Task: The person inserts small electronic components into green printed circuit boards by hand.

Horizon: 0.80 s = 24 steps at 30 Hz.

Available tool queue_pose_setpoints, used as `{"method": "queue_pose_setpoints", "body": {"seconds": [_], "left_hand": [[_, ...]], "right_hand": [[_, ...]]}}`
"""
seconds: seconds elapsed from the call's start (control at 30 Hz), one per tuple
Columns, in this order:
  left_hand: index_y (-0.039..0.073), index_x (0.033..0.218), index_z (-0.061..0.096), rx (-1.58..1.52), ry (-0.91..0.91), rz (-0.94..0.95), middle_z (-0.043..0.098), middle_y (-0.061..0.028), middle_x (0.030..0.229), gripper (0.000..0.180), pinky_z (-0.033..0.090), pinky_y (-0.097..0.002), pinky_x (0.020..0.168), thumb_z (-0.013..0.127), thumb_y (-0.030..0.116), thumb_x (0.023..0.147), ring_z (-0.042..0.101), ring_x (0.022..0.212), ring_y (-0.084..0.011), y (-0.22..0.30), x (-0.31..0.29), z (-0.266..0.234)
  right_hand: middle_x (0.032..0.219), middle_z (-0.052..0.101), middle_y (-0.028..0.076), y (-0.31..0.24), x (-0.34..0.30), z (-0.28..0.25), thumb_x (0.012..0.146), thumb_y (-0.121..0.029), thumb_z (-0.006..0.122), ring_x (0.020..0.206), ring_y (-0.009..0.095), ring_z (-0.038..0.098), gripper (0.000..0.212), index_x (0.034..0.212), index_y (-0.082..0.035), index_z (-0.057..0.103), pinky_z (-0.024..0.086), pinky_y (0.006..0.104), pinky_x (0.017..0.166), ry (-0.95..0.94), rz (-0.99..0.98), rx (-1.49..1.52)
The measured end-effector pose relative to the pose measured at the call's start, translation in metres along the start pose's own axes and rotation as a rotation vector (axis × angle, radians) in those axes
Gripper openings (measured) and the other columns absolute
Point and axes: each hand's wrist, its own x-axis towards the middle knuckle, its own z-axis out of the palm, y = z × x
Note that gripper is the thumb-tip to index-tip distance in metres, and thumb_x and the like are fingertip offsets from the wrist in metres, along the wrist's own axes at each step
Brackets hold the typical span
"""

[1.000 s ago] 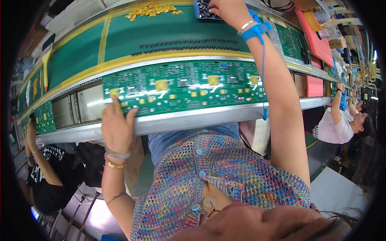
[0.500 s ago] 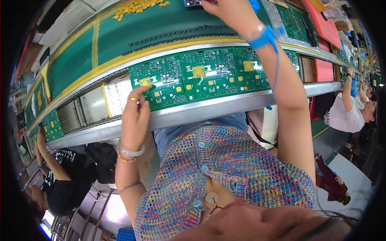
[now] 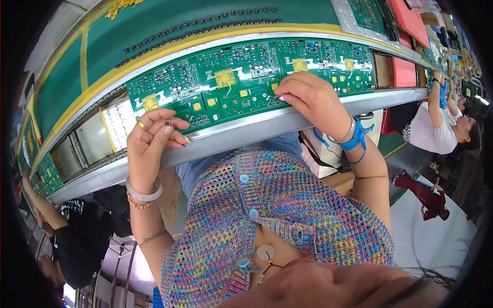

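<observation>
A row of green circuit boards [image 3: 254, 64] with yellow squares lies along the metal rail in front of me. My left hand [image 3: 149, 146], with a ring and a bangle, hovers over the near left corner of the row, fingers curled. A small dark component [image 3: 168, 122] shows between its fingers. My right hand [image 3: 316, 105] is over the near edge of the boards, right of the middle. Its thumb and forefinger are pinched together beside a yellow square; whatever they hold is hidden. A blue strap [image 3: 358, 137] circles the right wrist.
Beyond the rail, two rows of small black parts [image 3: 205, 26] lie on the green surface. Yellow parts [image 3: 120, 6] are heaped at the far left. The near metal rail [image 3: 226, 131] runs between my body and the boards. Co-workers sit at left and right.
My right hand has come back from the far side of the bench to the boards, its fingers now pinched. My left hand has opened away from the board slightly, and the view has shifted.
</observation>
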Motion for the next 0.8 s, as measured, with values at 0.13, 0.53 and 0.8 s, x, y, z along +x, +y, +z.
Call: {"method": "queue_pose_setpoints", "body": {"seconds": [0.13, 0.53, 0.8], "left_hand": [[-0.001, 0.112, 0.053, 0.086, 0.051, 0.033, 0.067, -0.0133, 0.095, 0.020, 0.051, -0.0238, 0.073, 0.052, 0.002, 0.092, 0.063, 0.080, -0.0144, -0.001, 0.000, 0.008], [0.000, 0.090, 0.062, 0.486, 0.134, 0.237, 0.058, -0.0047, 0.091, 0.015, 0.048, -0.0231, 0.073, 0.068, -0.005, 0.076, 0.057, 0.079, -0.0117, -0.011, 0.004, 0.009], [-0.001, 0.094, 0.064, 0.461, 0.156, 0.214, 0.061, -0.0051, 0.091, 0.017, 0.048, -0.0222, 0.072, 0.067, -0.004, 0.078, 0.058, 0.081, -0.0108, -0.014, 0.006, 0.010]], "right_hand": [[0.085, 0.059, 0.007, 0.001, 0.001, 0.000, 0.077, -0.007, 0.064, 0.083, 0.028, 0.058, 0.010, 0.086, -0.007, 0.062, 0.049, 0.0374, 0.070, -0.030, -0.038, -0.043], [0.088, 0.060, 0.004, 0.000, 0.000, 0.001, 0.075, -0.007, 0.065, 0.085, 0.026, 0.058, 0.012, 0.087, -0.008, 0.062, 0.050, 0.0358, 0.070, -0.039, -0.095, -0.083], [0.090, 0.059, 0.003, 0.001, 0.003, -0.003, 0.072, -0.005, 0.064, 0.088, 0.025, 0.058, 0.017, 0.089, -0.008, 0.061, 0.050, 0.0338, 0.072, -0.096, -0.149, -0.118]]}}
